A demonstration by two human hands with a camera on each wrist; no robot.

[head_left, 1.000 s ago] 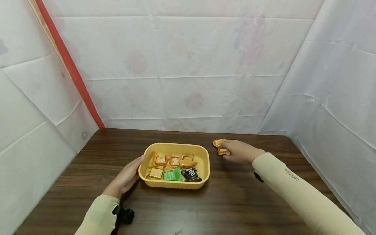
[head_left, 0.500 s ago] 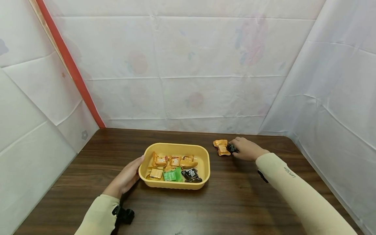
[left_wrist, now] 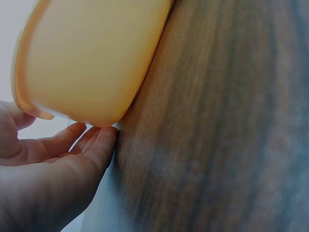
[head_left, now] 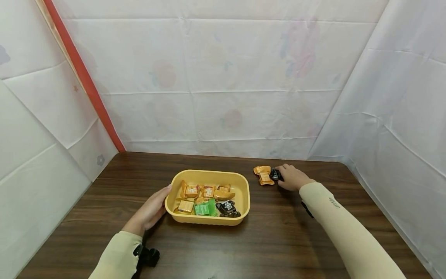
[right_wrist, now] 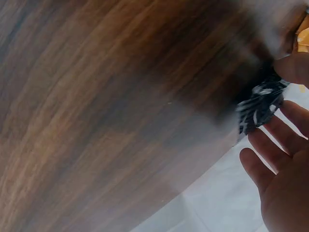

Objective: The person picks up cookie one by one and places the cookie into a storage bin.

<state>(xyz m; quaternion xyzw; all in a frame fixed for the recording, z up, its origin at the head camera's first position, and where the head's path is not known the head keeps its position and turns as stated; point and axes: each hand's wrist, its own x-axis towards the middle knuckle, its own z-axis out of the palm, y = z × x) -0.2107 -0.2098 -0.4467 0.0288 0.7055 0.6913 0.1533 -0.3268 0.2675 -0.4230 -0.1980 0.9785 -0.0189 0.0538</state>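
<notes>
In the head view, my left hand lies against the left side of a yellow plastic box. The left wrist view shows its fairly straight fingers touching the outer wall. Over on the right, my right hand pinches a black-wrapped candy at table height. That black candy sits between thumb and fingertips in the right wrist view. Just left of it lies an orange-wrapped candy, touching or nearly touching it. Inside the box are several orange-wrapped candies, a green one and black ones.
The dark wood table extends around the box. A pale patterned sheet rises behind the table's back edge, with others at both sides. A red strip runs down the left corner.
My right hand has moved right off the orange candy, uncovering it. The black candy has come into view in my fingers, right of the orange one. My left hand and the box hold still.
</notes>
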